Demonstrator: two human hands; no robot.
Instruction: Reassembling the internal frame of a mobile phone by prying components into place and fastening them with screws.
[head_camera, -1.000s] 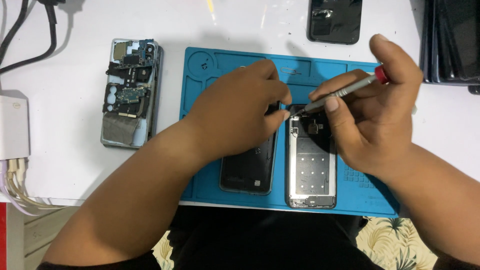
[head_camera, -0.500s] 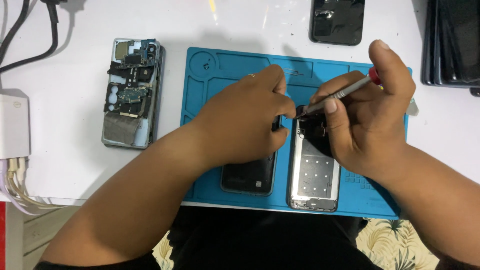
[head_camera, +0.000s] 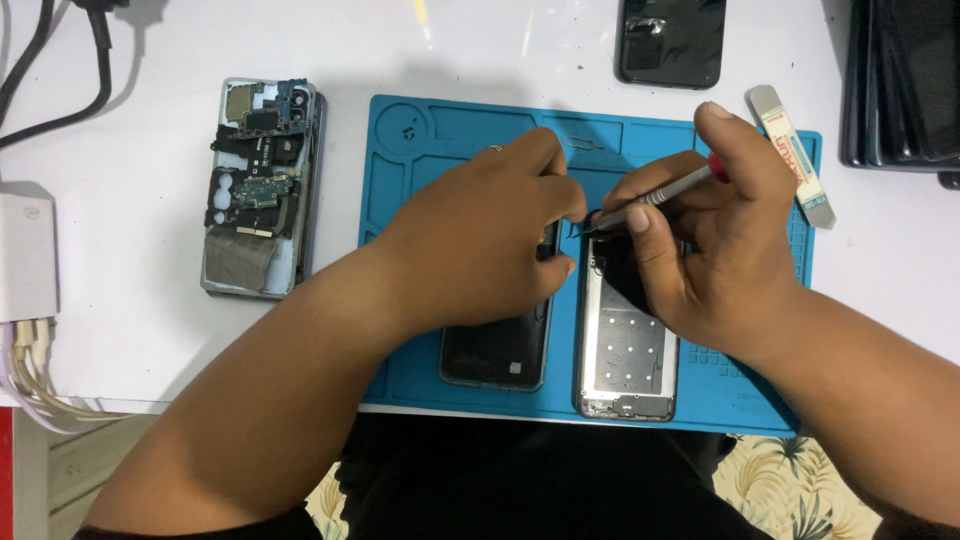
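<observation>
Opened phone: the opened phone (head_camera: 628, 350) lies face down on the blue mat, back cover off, showing a silver metal frame and a pale plate dotted with small holes; its upper end is dark and mostly hidden under the right hand.
Where it lies: right of the mat's middle, long side running away from the person, its lower end near the mat's front edge.
Dark phone: a dark phone (head_camera: 497, 350) lies just beside the opened phone on its left, parallel to it, upper half covered by the left hand.
Right hand: the right hand (head_camera: 715, 250) has its fingers closed round a screwdriver (head_camera: 655, 197), a slim silver shaft with a red end, held in a pen grip; the tip points left and down at the top of the opened phone.
Left hand: the left hand (head_camera: 480, 245) rests over the top of the dark phone, fingers curled and pinched together near the screwdriver tip; I cannot tell whether they hold anything.
Blue mat: the blue mat (head_camera: 420, 160) has shallow moulded compartments along its far edge; a small metal pin (head_camera: 585, 143) lies in one, the others show nothing I can make out.
Pry tool: a flat pale pry tool (head_camera: 795, 155) lies across the mat's far right corner.
Desk: the white desk (head_camera: 130, 330) carries a stripped phone (head_camera: 258, 190) with its circuit boards exposed, left of the mat.
</observation>
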